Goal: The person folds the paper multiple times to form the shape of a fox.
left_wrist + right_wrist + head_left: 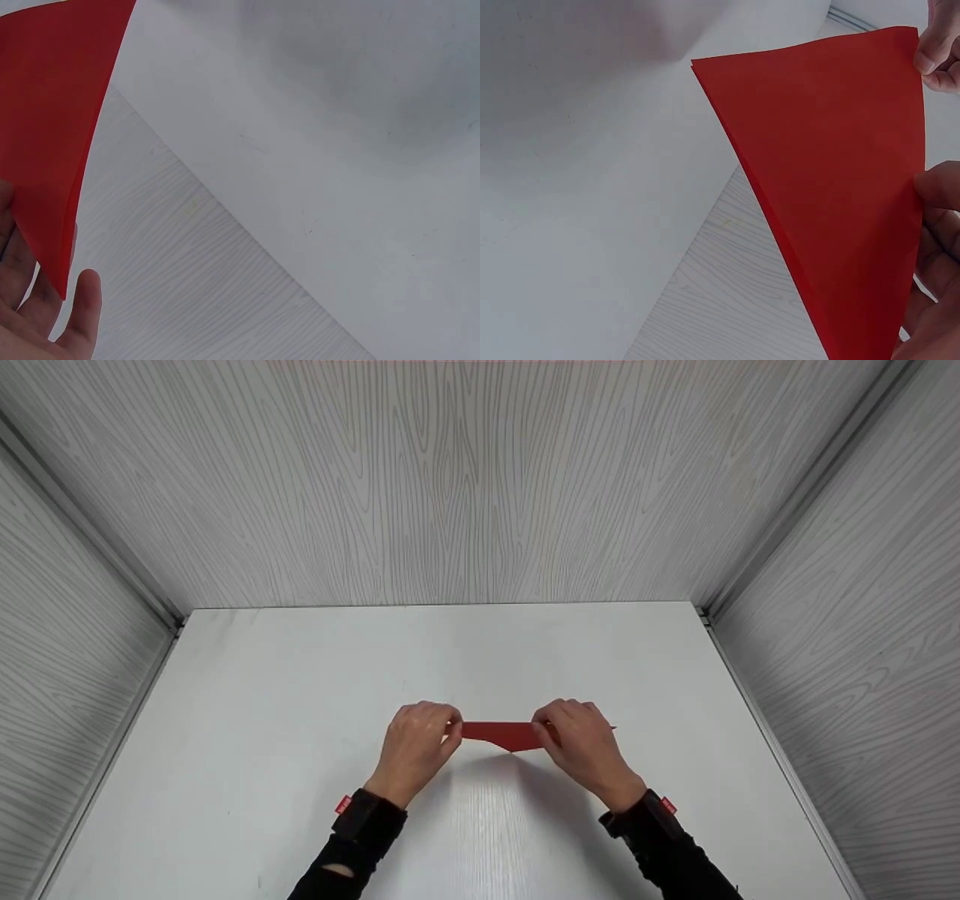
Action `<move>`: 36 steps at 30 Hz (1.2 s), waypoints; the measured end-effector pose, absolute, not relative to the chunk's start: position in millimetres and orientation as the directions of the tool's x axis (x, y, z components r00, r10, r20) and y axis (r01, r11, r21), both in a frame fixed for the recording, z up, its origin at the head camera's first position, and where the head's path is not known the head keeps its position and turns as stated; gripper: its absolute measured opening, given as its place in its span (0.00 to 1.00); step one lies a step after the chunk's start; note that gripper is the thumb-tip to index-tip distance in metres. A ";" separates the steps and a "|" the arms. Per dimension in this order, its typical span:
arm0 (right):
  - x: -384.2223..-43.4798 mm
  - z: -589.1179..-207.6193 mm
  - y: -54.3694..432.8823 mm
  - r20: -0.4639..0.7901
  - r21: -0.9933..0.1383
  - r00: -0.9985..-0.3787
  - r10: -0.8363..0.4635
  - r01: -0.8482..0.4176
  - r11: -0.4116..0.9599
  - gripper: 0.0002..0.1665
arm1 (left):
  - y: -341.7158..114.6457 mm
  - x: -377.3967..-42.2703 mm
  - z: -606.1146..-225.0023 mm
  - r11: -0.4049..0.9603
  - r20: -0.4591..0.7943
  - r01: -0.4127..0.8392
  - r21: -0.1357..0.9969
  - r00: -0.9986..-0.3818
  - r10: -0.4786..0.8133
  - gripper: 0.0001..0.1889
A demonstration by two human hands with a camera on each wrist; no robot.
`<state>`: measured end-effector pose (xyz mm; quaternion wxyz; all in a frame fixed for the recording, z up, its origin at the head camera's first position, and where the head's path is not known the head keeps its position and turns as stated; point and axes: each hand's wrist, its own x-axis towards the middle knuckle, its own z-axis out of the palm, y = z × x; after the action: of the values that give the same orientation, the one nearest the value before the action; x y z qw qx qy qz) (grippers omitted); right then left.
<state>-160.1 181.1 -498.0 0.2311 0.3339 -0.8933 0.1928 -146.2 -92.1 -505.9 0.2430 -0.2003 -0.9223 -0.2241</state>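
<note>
Between my two hands hangs a folded red sheet of paper [499, 733], held up above the white table. In the right wrist view the red paper [825, 165] shows a tapering shape with doubled layers along its slanted edge. My left hand [418, 742] pinches its top edge near the left end, thumb against fingers. My right hand [581, 742] grips the same edge further right, and a thin tip of the paper sticks out beyond it. In the left wrist view the paper [56, 127] covers part of the left hand's fingers [84, 307].
The white table [300, 675] lies below the hands, with the paper's shadow falling on it. Pale wood-grain panels stand at the back [450, 487], on the left [67, 660] and on the right [855, 622]. Dark bands [367, 817] circle both wrists.
</note>
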 end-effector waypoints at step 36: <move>-168.4 -496.8 197.3 0.548 -0.193 -0.687 -0.478 -0.659 0.727 0.07 | -129.9 -151.1 -515.2 0.837 0.561 0.445 0.320 -0.801 0.211 0.03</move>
<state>-168.4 197.3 -496.8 0.2377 0.3165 -0.8983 0.1910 -151.1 -129.9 -515.2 0.2609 -0.1777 -0.9221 -0.2239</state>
